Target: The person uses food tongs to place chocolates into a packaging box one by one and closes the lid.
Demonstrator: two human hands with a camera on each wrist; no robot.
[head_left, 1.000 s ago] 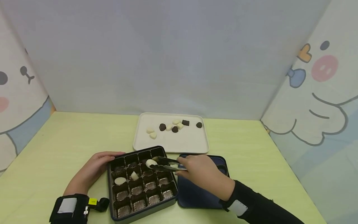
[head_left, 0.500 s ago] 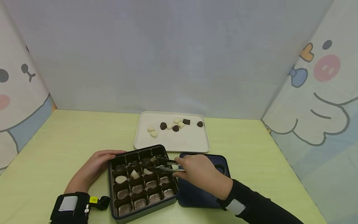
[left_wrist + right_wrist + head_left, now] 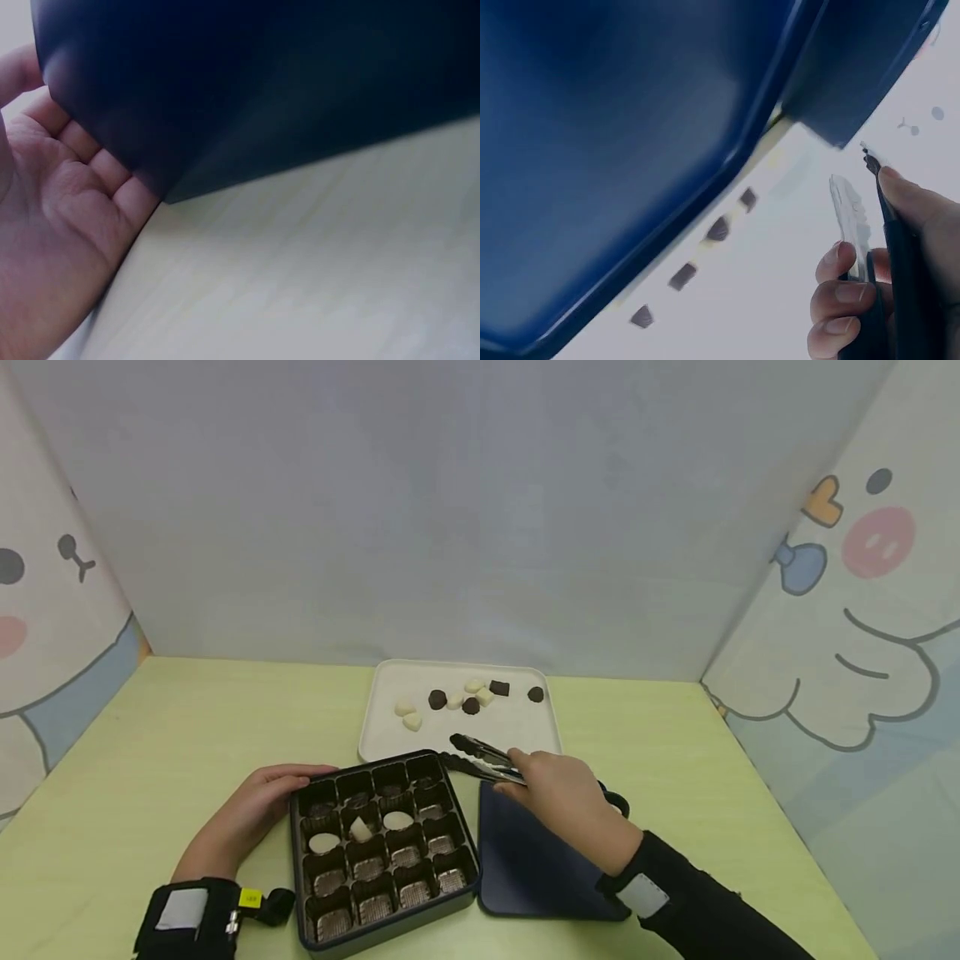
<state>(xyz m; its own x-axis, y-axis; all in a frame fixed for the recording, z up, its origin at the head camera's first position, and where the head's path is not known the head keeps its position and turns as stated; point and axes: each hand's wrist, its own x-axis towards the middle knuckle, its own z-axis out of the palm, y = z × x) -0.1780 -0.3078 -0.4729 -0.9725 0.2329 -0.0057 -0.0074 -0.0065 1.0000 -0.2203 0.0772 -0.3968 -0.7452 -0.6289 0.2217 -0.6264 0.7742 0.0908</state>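
My left hand (image 3: 251, 814) holds the far left corner of a dark compartment box (image 3: 386, 910), its fingertips hidden behind the wall in the left wrist view. Three white chocolates sit in the box: one at the left (image 3: 324, 843), a tilted pointed one (image 3: 361, 831), and an oval one (image 3: 397, 820). Dark shapes in the far compartments are hard to make out. My right hand (image 3: 577, 802) grips small tongs (image 3: 491, 763), whose tips stand apart with nothing between them. They hover over the tray's near edge, beside the box's far right corner.
Behind the box lies a white tray (image 3: 465, 739) with several white and dark chocolates (image 3: 470, 705). A dark blue lid (image 3: 543, 868) rests right of the box, partly beneath my right arm. A pale grey backdrop (image 3: 420, 527) rises behind the yellow-green table (image 3: 247, 710).
The tongs have let go of the oval white chocolate, which now lies in a compartment. My right hand has moved away from the box, rightward and toward the tray. My left hand stays put.
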